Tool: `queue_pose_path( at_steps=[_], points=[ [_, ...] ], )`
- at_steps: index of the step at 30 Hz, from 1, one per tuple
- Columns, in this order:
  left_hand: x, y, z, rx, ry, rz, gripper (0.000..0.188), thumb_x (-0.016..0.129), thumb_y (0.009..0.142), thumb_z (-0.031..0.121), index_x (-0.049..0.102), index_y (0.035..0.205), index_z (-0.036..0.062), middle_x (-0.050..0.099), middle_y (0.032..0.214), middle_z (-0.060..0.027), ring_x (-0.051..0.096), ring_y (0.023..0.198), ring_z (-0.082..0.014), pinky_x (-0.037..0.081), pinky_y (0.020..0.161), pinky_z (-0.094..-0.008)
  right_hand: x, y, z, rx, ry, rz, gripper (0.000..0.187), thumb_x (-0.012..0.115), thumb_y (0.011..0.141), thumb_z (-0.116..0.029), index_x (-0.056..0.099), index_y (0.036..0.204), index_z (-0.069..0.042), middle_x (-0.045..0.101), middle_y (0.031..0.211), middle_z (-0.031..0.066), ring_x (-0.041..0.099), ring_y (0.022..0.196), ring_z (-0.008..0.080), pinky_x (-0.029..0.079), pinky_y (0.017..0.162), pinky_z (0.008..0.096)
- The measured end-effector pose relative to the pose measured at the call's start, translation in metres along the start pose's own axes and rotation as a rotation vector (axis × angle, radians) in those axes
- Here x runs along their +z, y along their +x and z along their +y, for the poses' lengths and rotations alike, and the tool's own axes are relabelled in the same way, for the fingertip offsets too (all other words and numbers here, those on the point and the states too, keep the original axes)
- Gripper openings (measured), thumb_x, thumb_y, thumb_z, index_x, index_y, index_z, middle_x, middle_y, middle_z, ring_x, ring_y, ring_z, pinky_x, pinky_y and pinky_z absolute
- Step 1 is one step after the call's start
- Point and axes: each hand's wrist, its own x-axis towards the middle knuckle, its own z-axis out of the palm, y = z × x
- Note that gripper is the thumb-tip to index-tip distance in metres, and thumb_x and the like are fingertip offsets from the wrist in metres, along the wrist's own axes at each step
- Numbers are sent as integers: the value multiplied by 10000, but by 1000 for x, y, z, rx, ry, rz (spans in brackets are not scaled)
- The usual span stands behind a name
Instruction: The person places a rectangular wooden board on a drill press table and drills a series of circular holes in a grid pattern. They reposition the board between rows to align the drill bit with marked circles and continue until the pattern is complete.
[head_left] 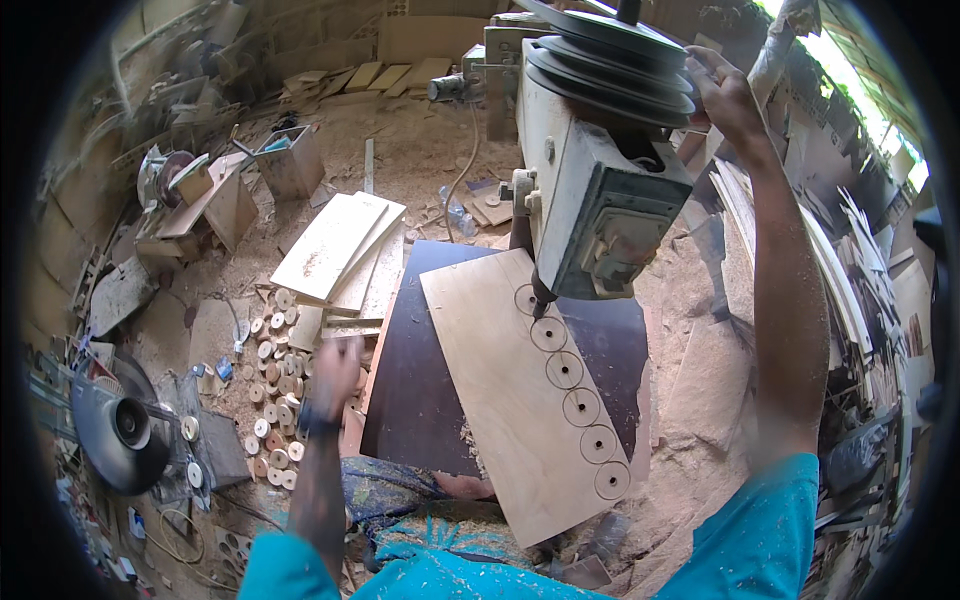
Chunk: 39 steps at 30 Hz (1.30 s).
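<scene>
A thin board [520,400] is laid flat on a dark table [420,390], right under the drill [590,200]. Its long side runs away from the person, tilted a bit to the left, and a row of cut rings [580,407] is seen along its right edge, from the near corner up to the bit [541,298]. The bit is set at the far end of that row, at the last ring. The right hand [728,100] is raised high, to the right of the drill top, near the round wheels [610,55]; what it grips cannot be told. The left hand [335,375] is blurred, left of the drill, just off the table edge, with nothing seen in it, so it is the nearer hand to the board. Small wood discs [272,390] are piled on the floor left of the drill.
</scene>
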Motion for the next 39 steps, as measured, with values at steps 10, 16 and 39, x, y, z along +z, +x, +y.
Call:
queue_pose_path(
  at_steps=[10,16,39],
  points=[
    [91,-232,49,-491,-942,-1163,443,565,1048,331,536,1361,18,640,1189,-58,627,1003,-124,551,840,-286,-7,19,23,4,-159,47,406,558,1033,-285,566,1376,-68,698,1058,71,667,748,110,584,598,282],
    [14,-215,-38,-385,-367,-311,347,551,1036,369,599,1056,26,639,919,-84,597,866,-173,496,777,-340,-4,15,11,20,-137,60,320,568,1025,-299,624,1290,-128,675,981,33,655,698,115,582,584,284],
    [-68,-116,-97,-84,-321,-324,456,604,1017,285,592,1366,-8,686,1259,-128,619,1142,-170,465,1012,-314,-15,24,40,-52,-53,35,368,581,1032,-241,592,1342,-43,699,1016,45,650,803,74,574,682,264]
  ],
)
